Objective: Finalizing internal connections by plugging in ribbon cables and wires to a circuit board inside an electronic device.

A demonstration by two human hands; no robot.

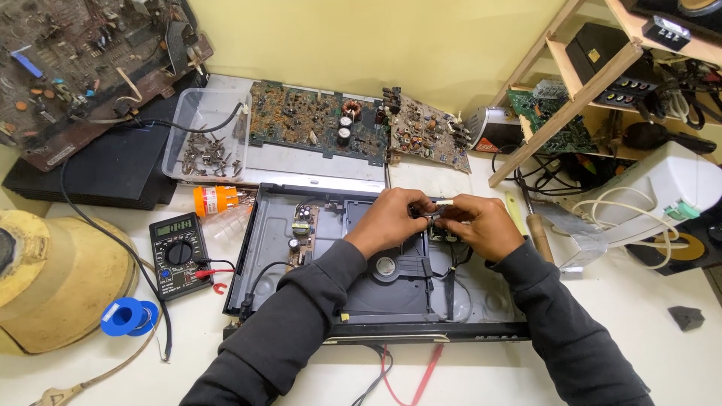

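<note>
Hands above an opened disc player (271, 248): left hand (389, 218) and right hand (481, 224) meet, fingertips pinching a small white connector (442, 203) between them. Directly beneath the grip lies the disc tray (387, 289); a multimeter (178, 254) sits well left.

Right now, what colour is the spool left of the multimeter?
Blue, with a white core; the spool shows in the head view.

Head camera, single view: looks steeply down and forward, close over workbench (466, 380), toward yellow wall (421, 41).
</note>
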